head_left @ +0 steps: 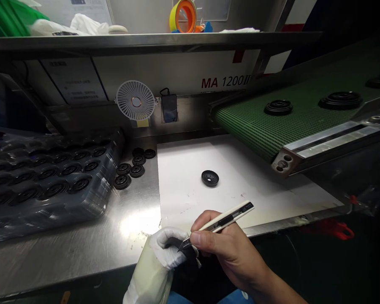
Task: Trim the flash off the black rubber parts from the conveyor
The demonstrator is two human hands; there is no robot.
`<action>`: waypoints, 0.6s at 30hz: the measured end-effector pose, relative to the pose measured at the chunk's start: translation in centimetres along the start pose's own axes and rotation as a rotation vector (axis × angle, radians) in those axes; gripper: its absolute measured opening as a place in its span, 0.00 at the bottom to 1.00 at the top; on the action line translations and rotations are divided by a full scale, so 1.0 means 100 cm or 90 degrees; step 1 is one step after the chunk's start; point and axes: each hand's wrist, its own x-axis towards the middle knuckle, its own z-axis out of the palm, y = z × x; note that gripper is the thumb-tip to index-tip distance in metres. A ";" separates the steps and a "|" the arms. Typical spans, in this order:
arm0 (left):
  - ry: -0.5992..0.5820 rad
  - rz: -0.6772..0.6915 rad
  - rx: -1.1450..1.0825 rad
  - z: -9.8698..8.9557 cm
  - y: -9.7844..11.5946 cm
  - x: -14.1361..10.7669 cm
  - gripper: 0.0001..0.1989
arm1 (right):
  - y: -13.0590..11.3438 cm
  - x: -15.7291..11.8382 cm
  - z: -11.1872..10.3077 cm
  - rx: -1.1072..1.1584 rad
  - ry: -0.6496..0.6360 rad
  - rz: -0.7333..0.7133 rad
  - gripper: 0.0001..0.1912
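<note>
My left hand, in a white glove, is closed around a dark part that the fingers mostly cover. In my bare right hand is a slim white utility knife. Its blade points down and left, at the dark part by my left fingers; whether it touches cannot be made out. Beyond the hands, a round black ringed part lies on the white sheet. To the left, several similar black parts lie grouped on the metal table.
A stack of clear plastic trays with black parts stands at left. A green conveyor belt carrying round parts comes in from the right. Behind are a white fan, a phone-like dark device and a shelf with tape.
</note>
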 end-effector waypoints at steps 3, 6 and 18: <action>0.022 0.012 0.011 -0.001 -0.006 -0.002 0.12 | 0.001 -0.001 -0.003 -0.024 -0.002 0.009 0.11; 0.058 0.004 -0.018 -0.010 -0.011 0.002 0.14 | 0.003 -0.005 -0.011 -0.073 -0.034 0.032 0.12; 0.171 0.430 0.911 -0.144 0.027 0.075 0.17 | -0.004 -0.018 -0.092 -0.457 0.168 -0.061 0.19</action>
